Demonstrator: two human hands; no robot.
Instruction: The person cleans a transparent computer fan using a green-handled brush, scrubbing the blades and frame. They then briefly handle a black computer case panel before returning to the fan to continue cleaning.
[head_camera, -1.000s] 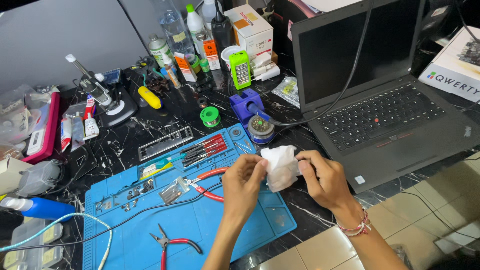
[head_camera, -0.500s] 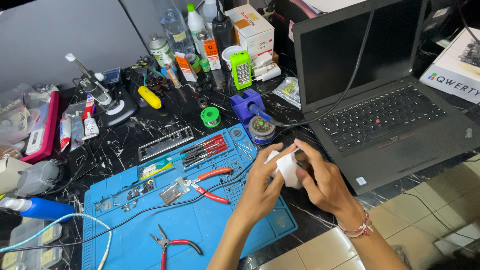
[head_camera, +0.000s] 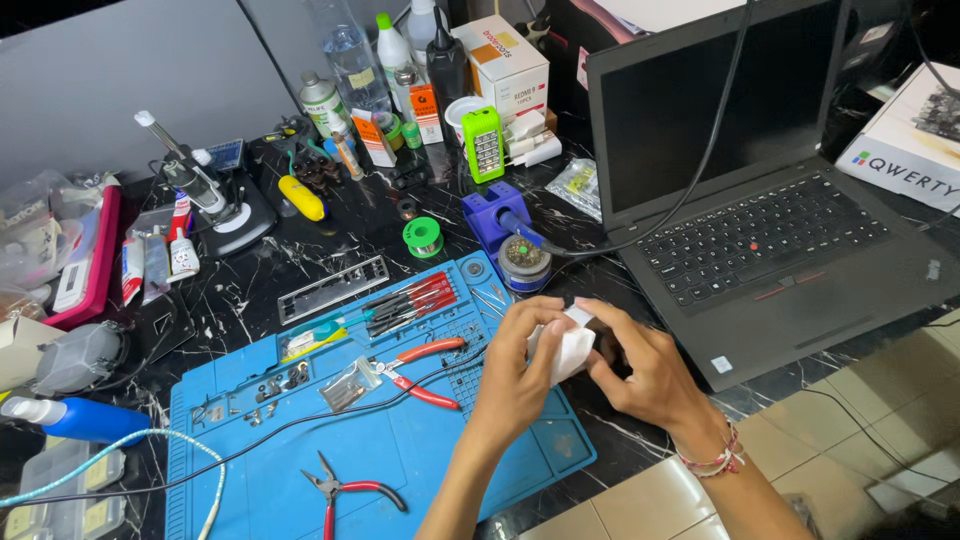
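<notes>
Both hands meet over the right edge of the blue mat (head_camera: 400, 470). The left hand (head_camera: 520, 375) and the right hand (head_camera: 650, 375) are wrapped tight around a white cloth (head_camera: 568, 350), which is squeezed between them. At two o'clock from the cloth sits an open black laptop (head_camera: 790, 250). At nine o'clock lie red-handled cutters (head_camera: 425, 372) on the mat.

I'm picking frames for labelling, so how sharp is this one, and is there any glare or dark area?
Head view: sharp across the bench, both hands crisp, left hand and right hand around a white cloth; soft glare on the glossy black marbled tabletop; laptop screen dark; top corners dim; slight wide-angle bend at the edges.
</notes>
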